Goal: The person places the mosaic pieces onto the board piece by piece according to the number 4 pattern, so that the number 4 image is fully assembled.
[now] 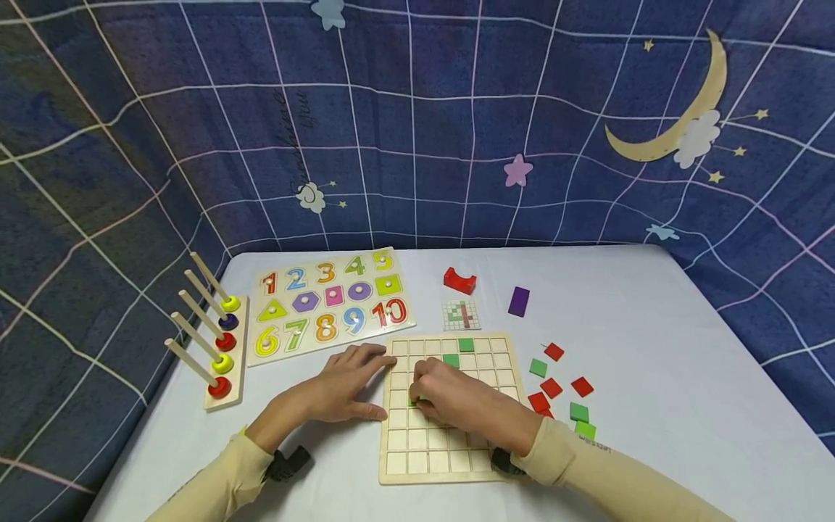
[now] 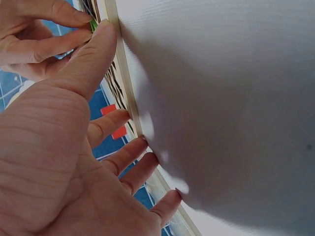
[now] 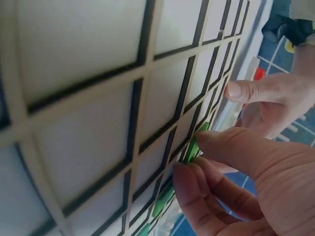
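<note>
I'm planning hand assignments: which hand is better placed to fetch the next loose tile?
Probably the right hand, once it frees the green tile it pinches: the loose tiles lie to the right of the board, while the left hand touches its left edge.

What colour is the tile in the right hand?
Green; the tile shows best in the right wrist view.

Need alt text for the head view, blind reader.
Right hand pinches a mostly hidden green tile at a wooden grid board; the left hand touches the board's left edge. Two more green tiles show on the board, with loose red tiles and green ones to its right. Number puzzle and ring stacker to the left.
</note>
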A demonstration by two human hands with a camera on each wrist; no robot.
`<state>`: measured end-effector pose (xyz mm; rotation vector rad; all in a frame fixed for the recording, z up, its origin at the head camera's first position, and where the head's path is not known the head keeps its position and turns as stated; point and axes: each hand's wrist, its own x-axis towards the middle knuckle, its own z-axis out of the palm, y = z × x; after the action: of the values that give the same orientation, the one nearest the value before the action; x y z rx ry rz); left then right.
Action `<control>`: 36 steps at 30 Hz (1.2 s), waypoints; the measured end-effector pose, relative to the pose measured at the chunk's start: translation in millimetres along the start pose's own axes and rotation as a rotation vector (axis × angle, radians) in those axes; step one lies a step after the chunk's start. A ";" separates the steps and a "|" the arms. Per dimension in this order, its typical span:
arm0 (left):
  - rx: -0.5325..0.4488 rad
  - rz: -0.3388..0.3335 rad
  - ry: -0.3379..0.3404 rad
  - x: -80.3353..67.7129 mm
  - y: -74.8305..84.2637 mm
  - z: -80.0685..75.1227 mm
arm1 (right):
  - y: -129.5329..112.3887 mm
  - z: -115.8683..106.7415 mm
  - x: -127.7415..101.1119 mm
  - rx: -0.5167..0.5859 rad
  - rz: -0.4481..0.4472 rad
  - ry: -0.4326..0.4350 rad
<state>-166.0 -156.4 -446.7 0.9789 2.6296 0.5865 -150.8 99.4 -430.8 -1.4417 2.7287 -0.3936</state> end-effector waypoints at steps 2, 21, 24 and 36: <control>-0.005 -0.001 -0.004 -0.1 -0.6 0.4 | 1.3 0.5 -1.3 -0.001 -0.001 -0.010; -0.017 -0.023 -0.026 0.0 2.5 -2.1 | 35.9 -24.2 -50.0 0.060 0.034 0.080; -0.012 -0.025 -0.033 1.4 3.5 -1.9 | 47.4 -32.4 -66.6 0.050 0.066 0.112; 0.100 -0.051 -0.072 6.8 5.1 -4.4 | 93.3 -42.0 -122.0 0.028 0.312 0.071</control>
<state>-169.9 -149.6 -441.3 0.9392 2.6336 0.4038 -162.8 258.0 -423.2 -0.9878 2.9232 -0.4721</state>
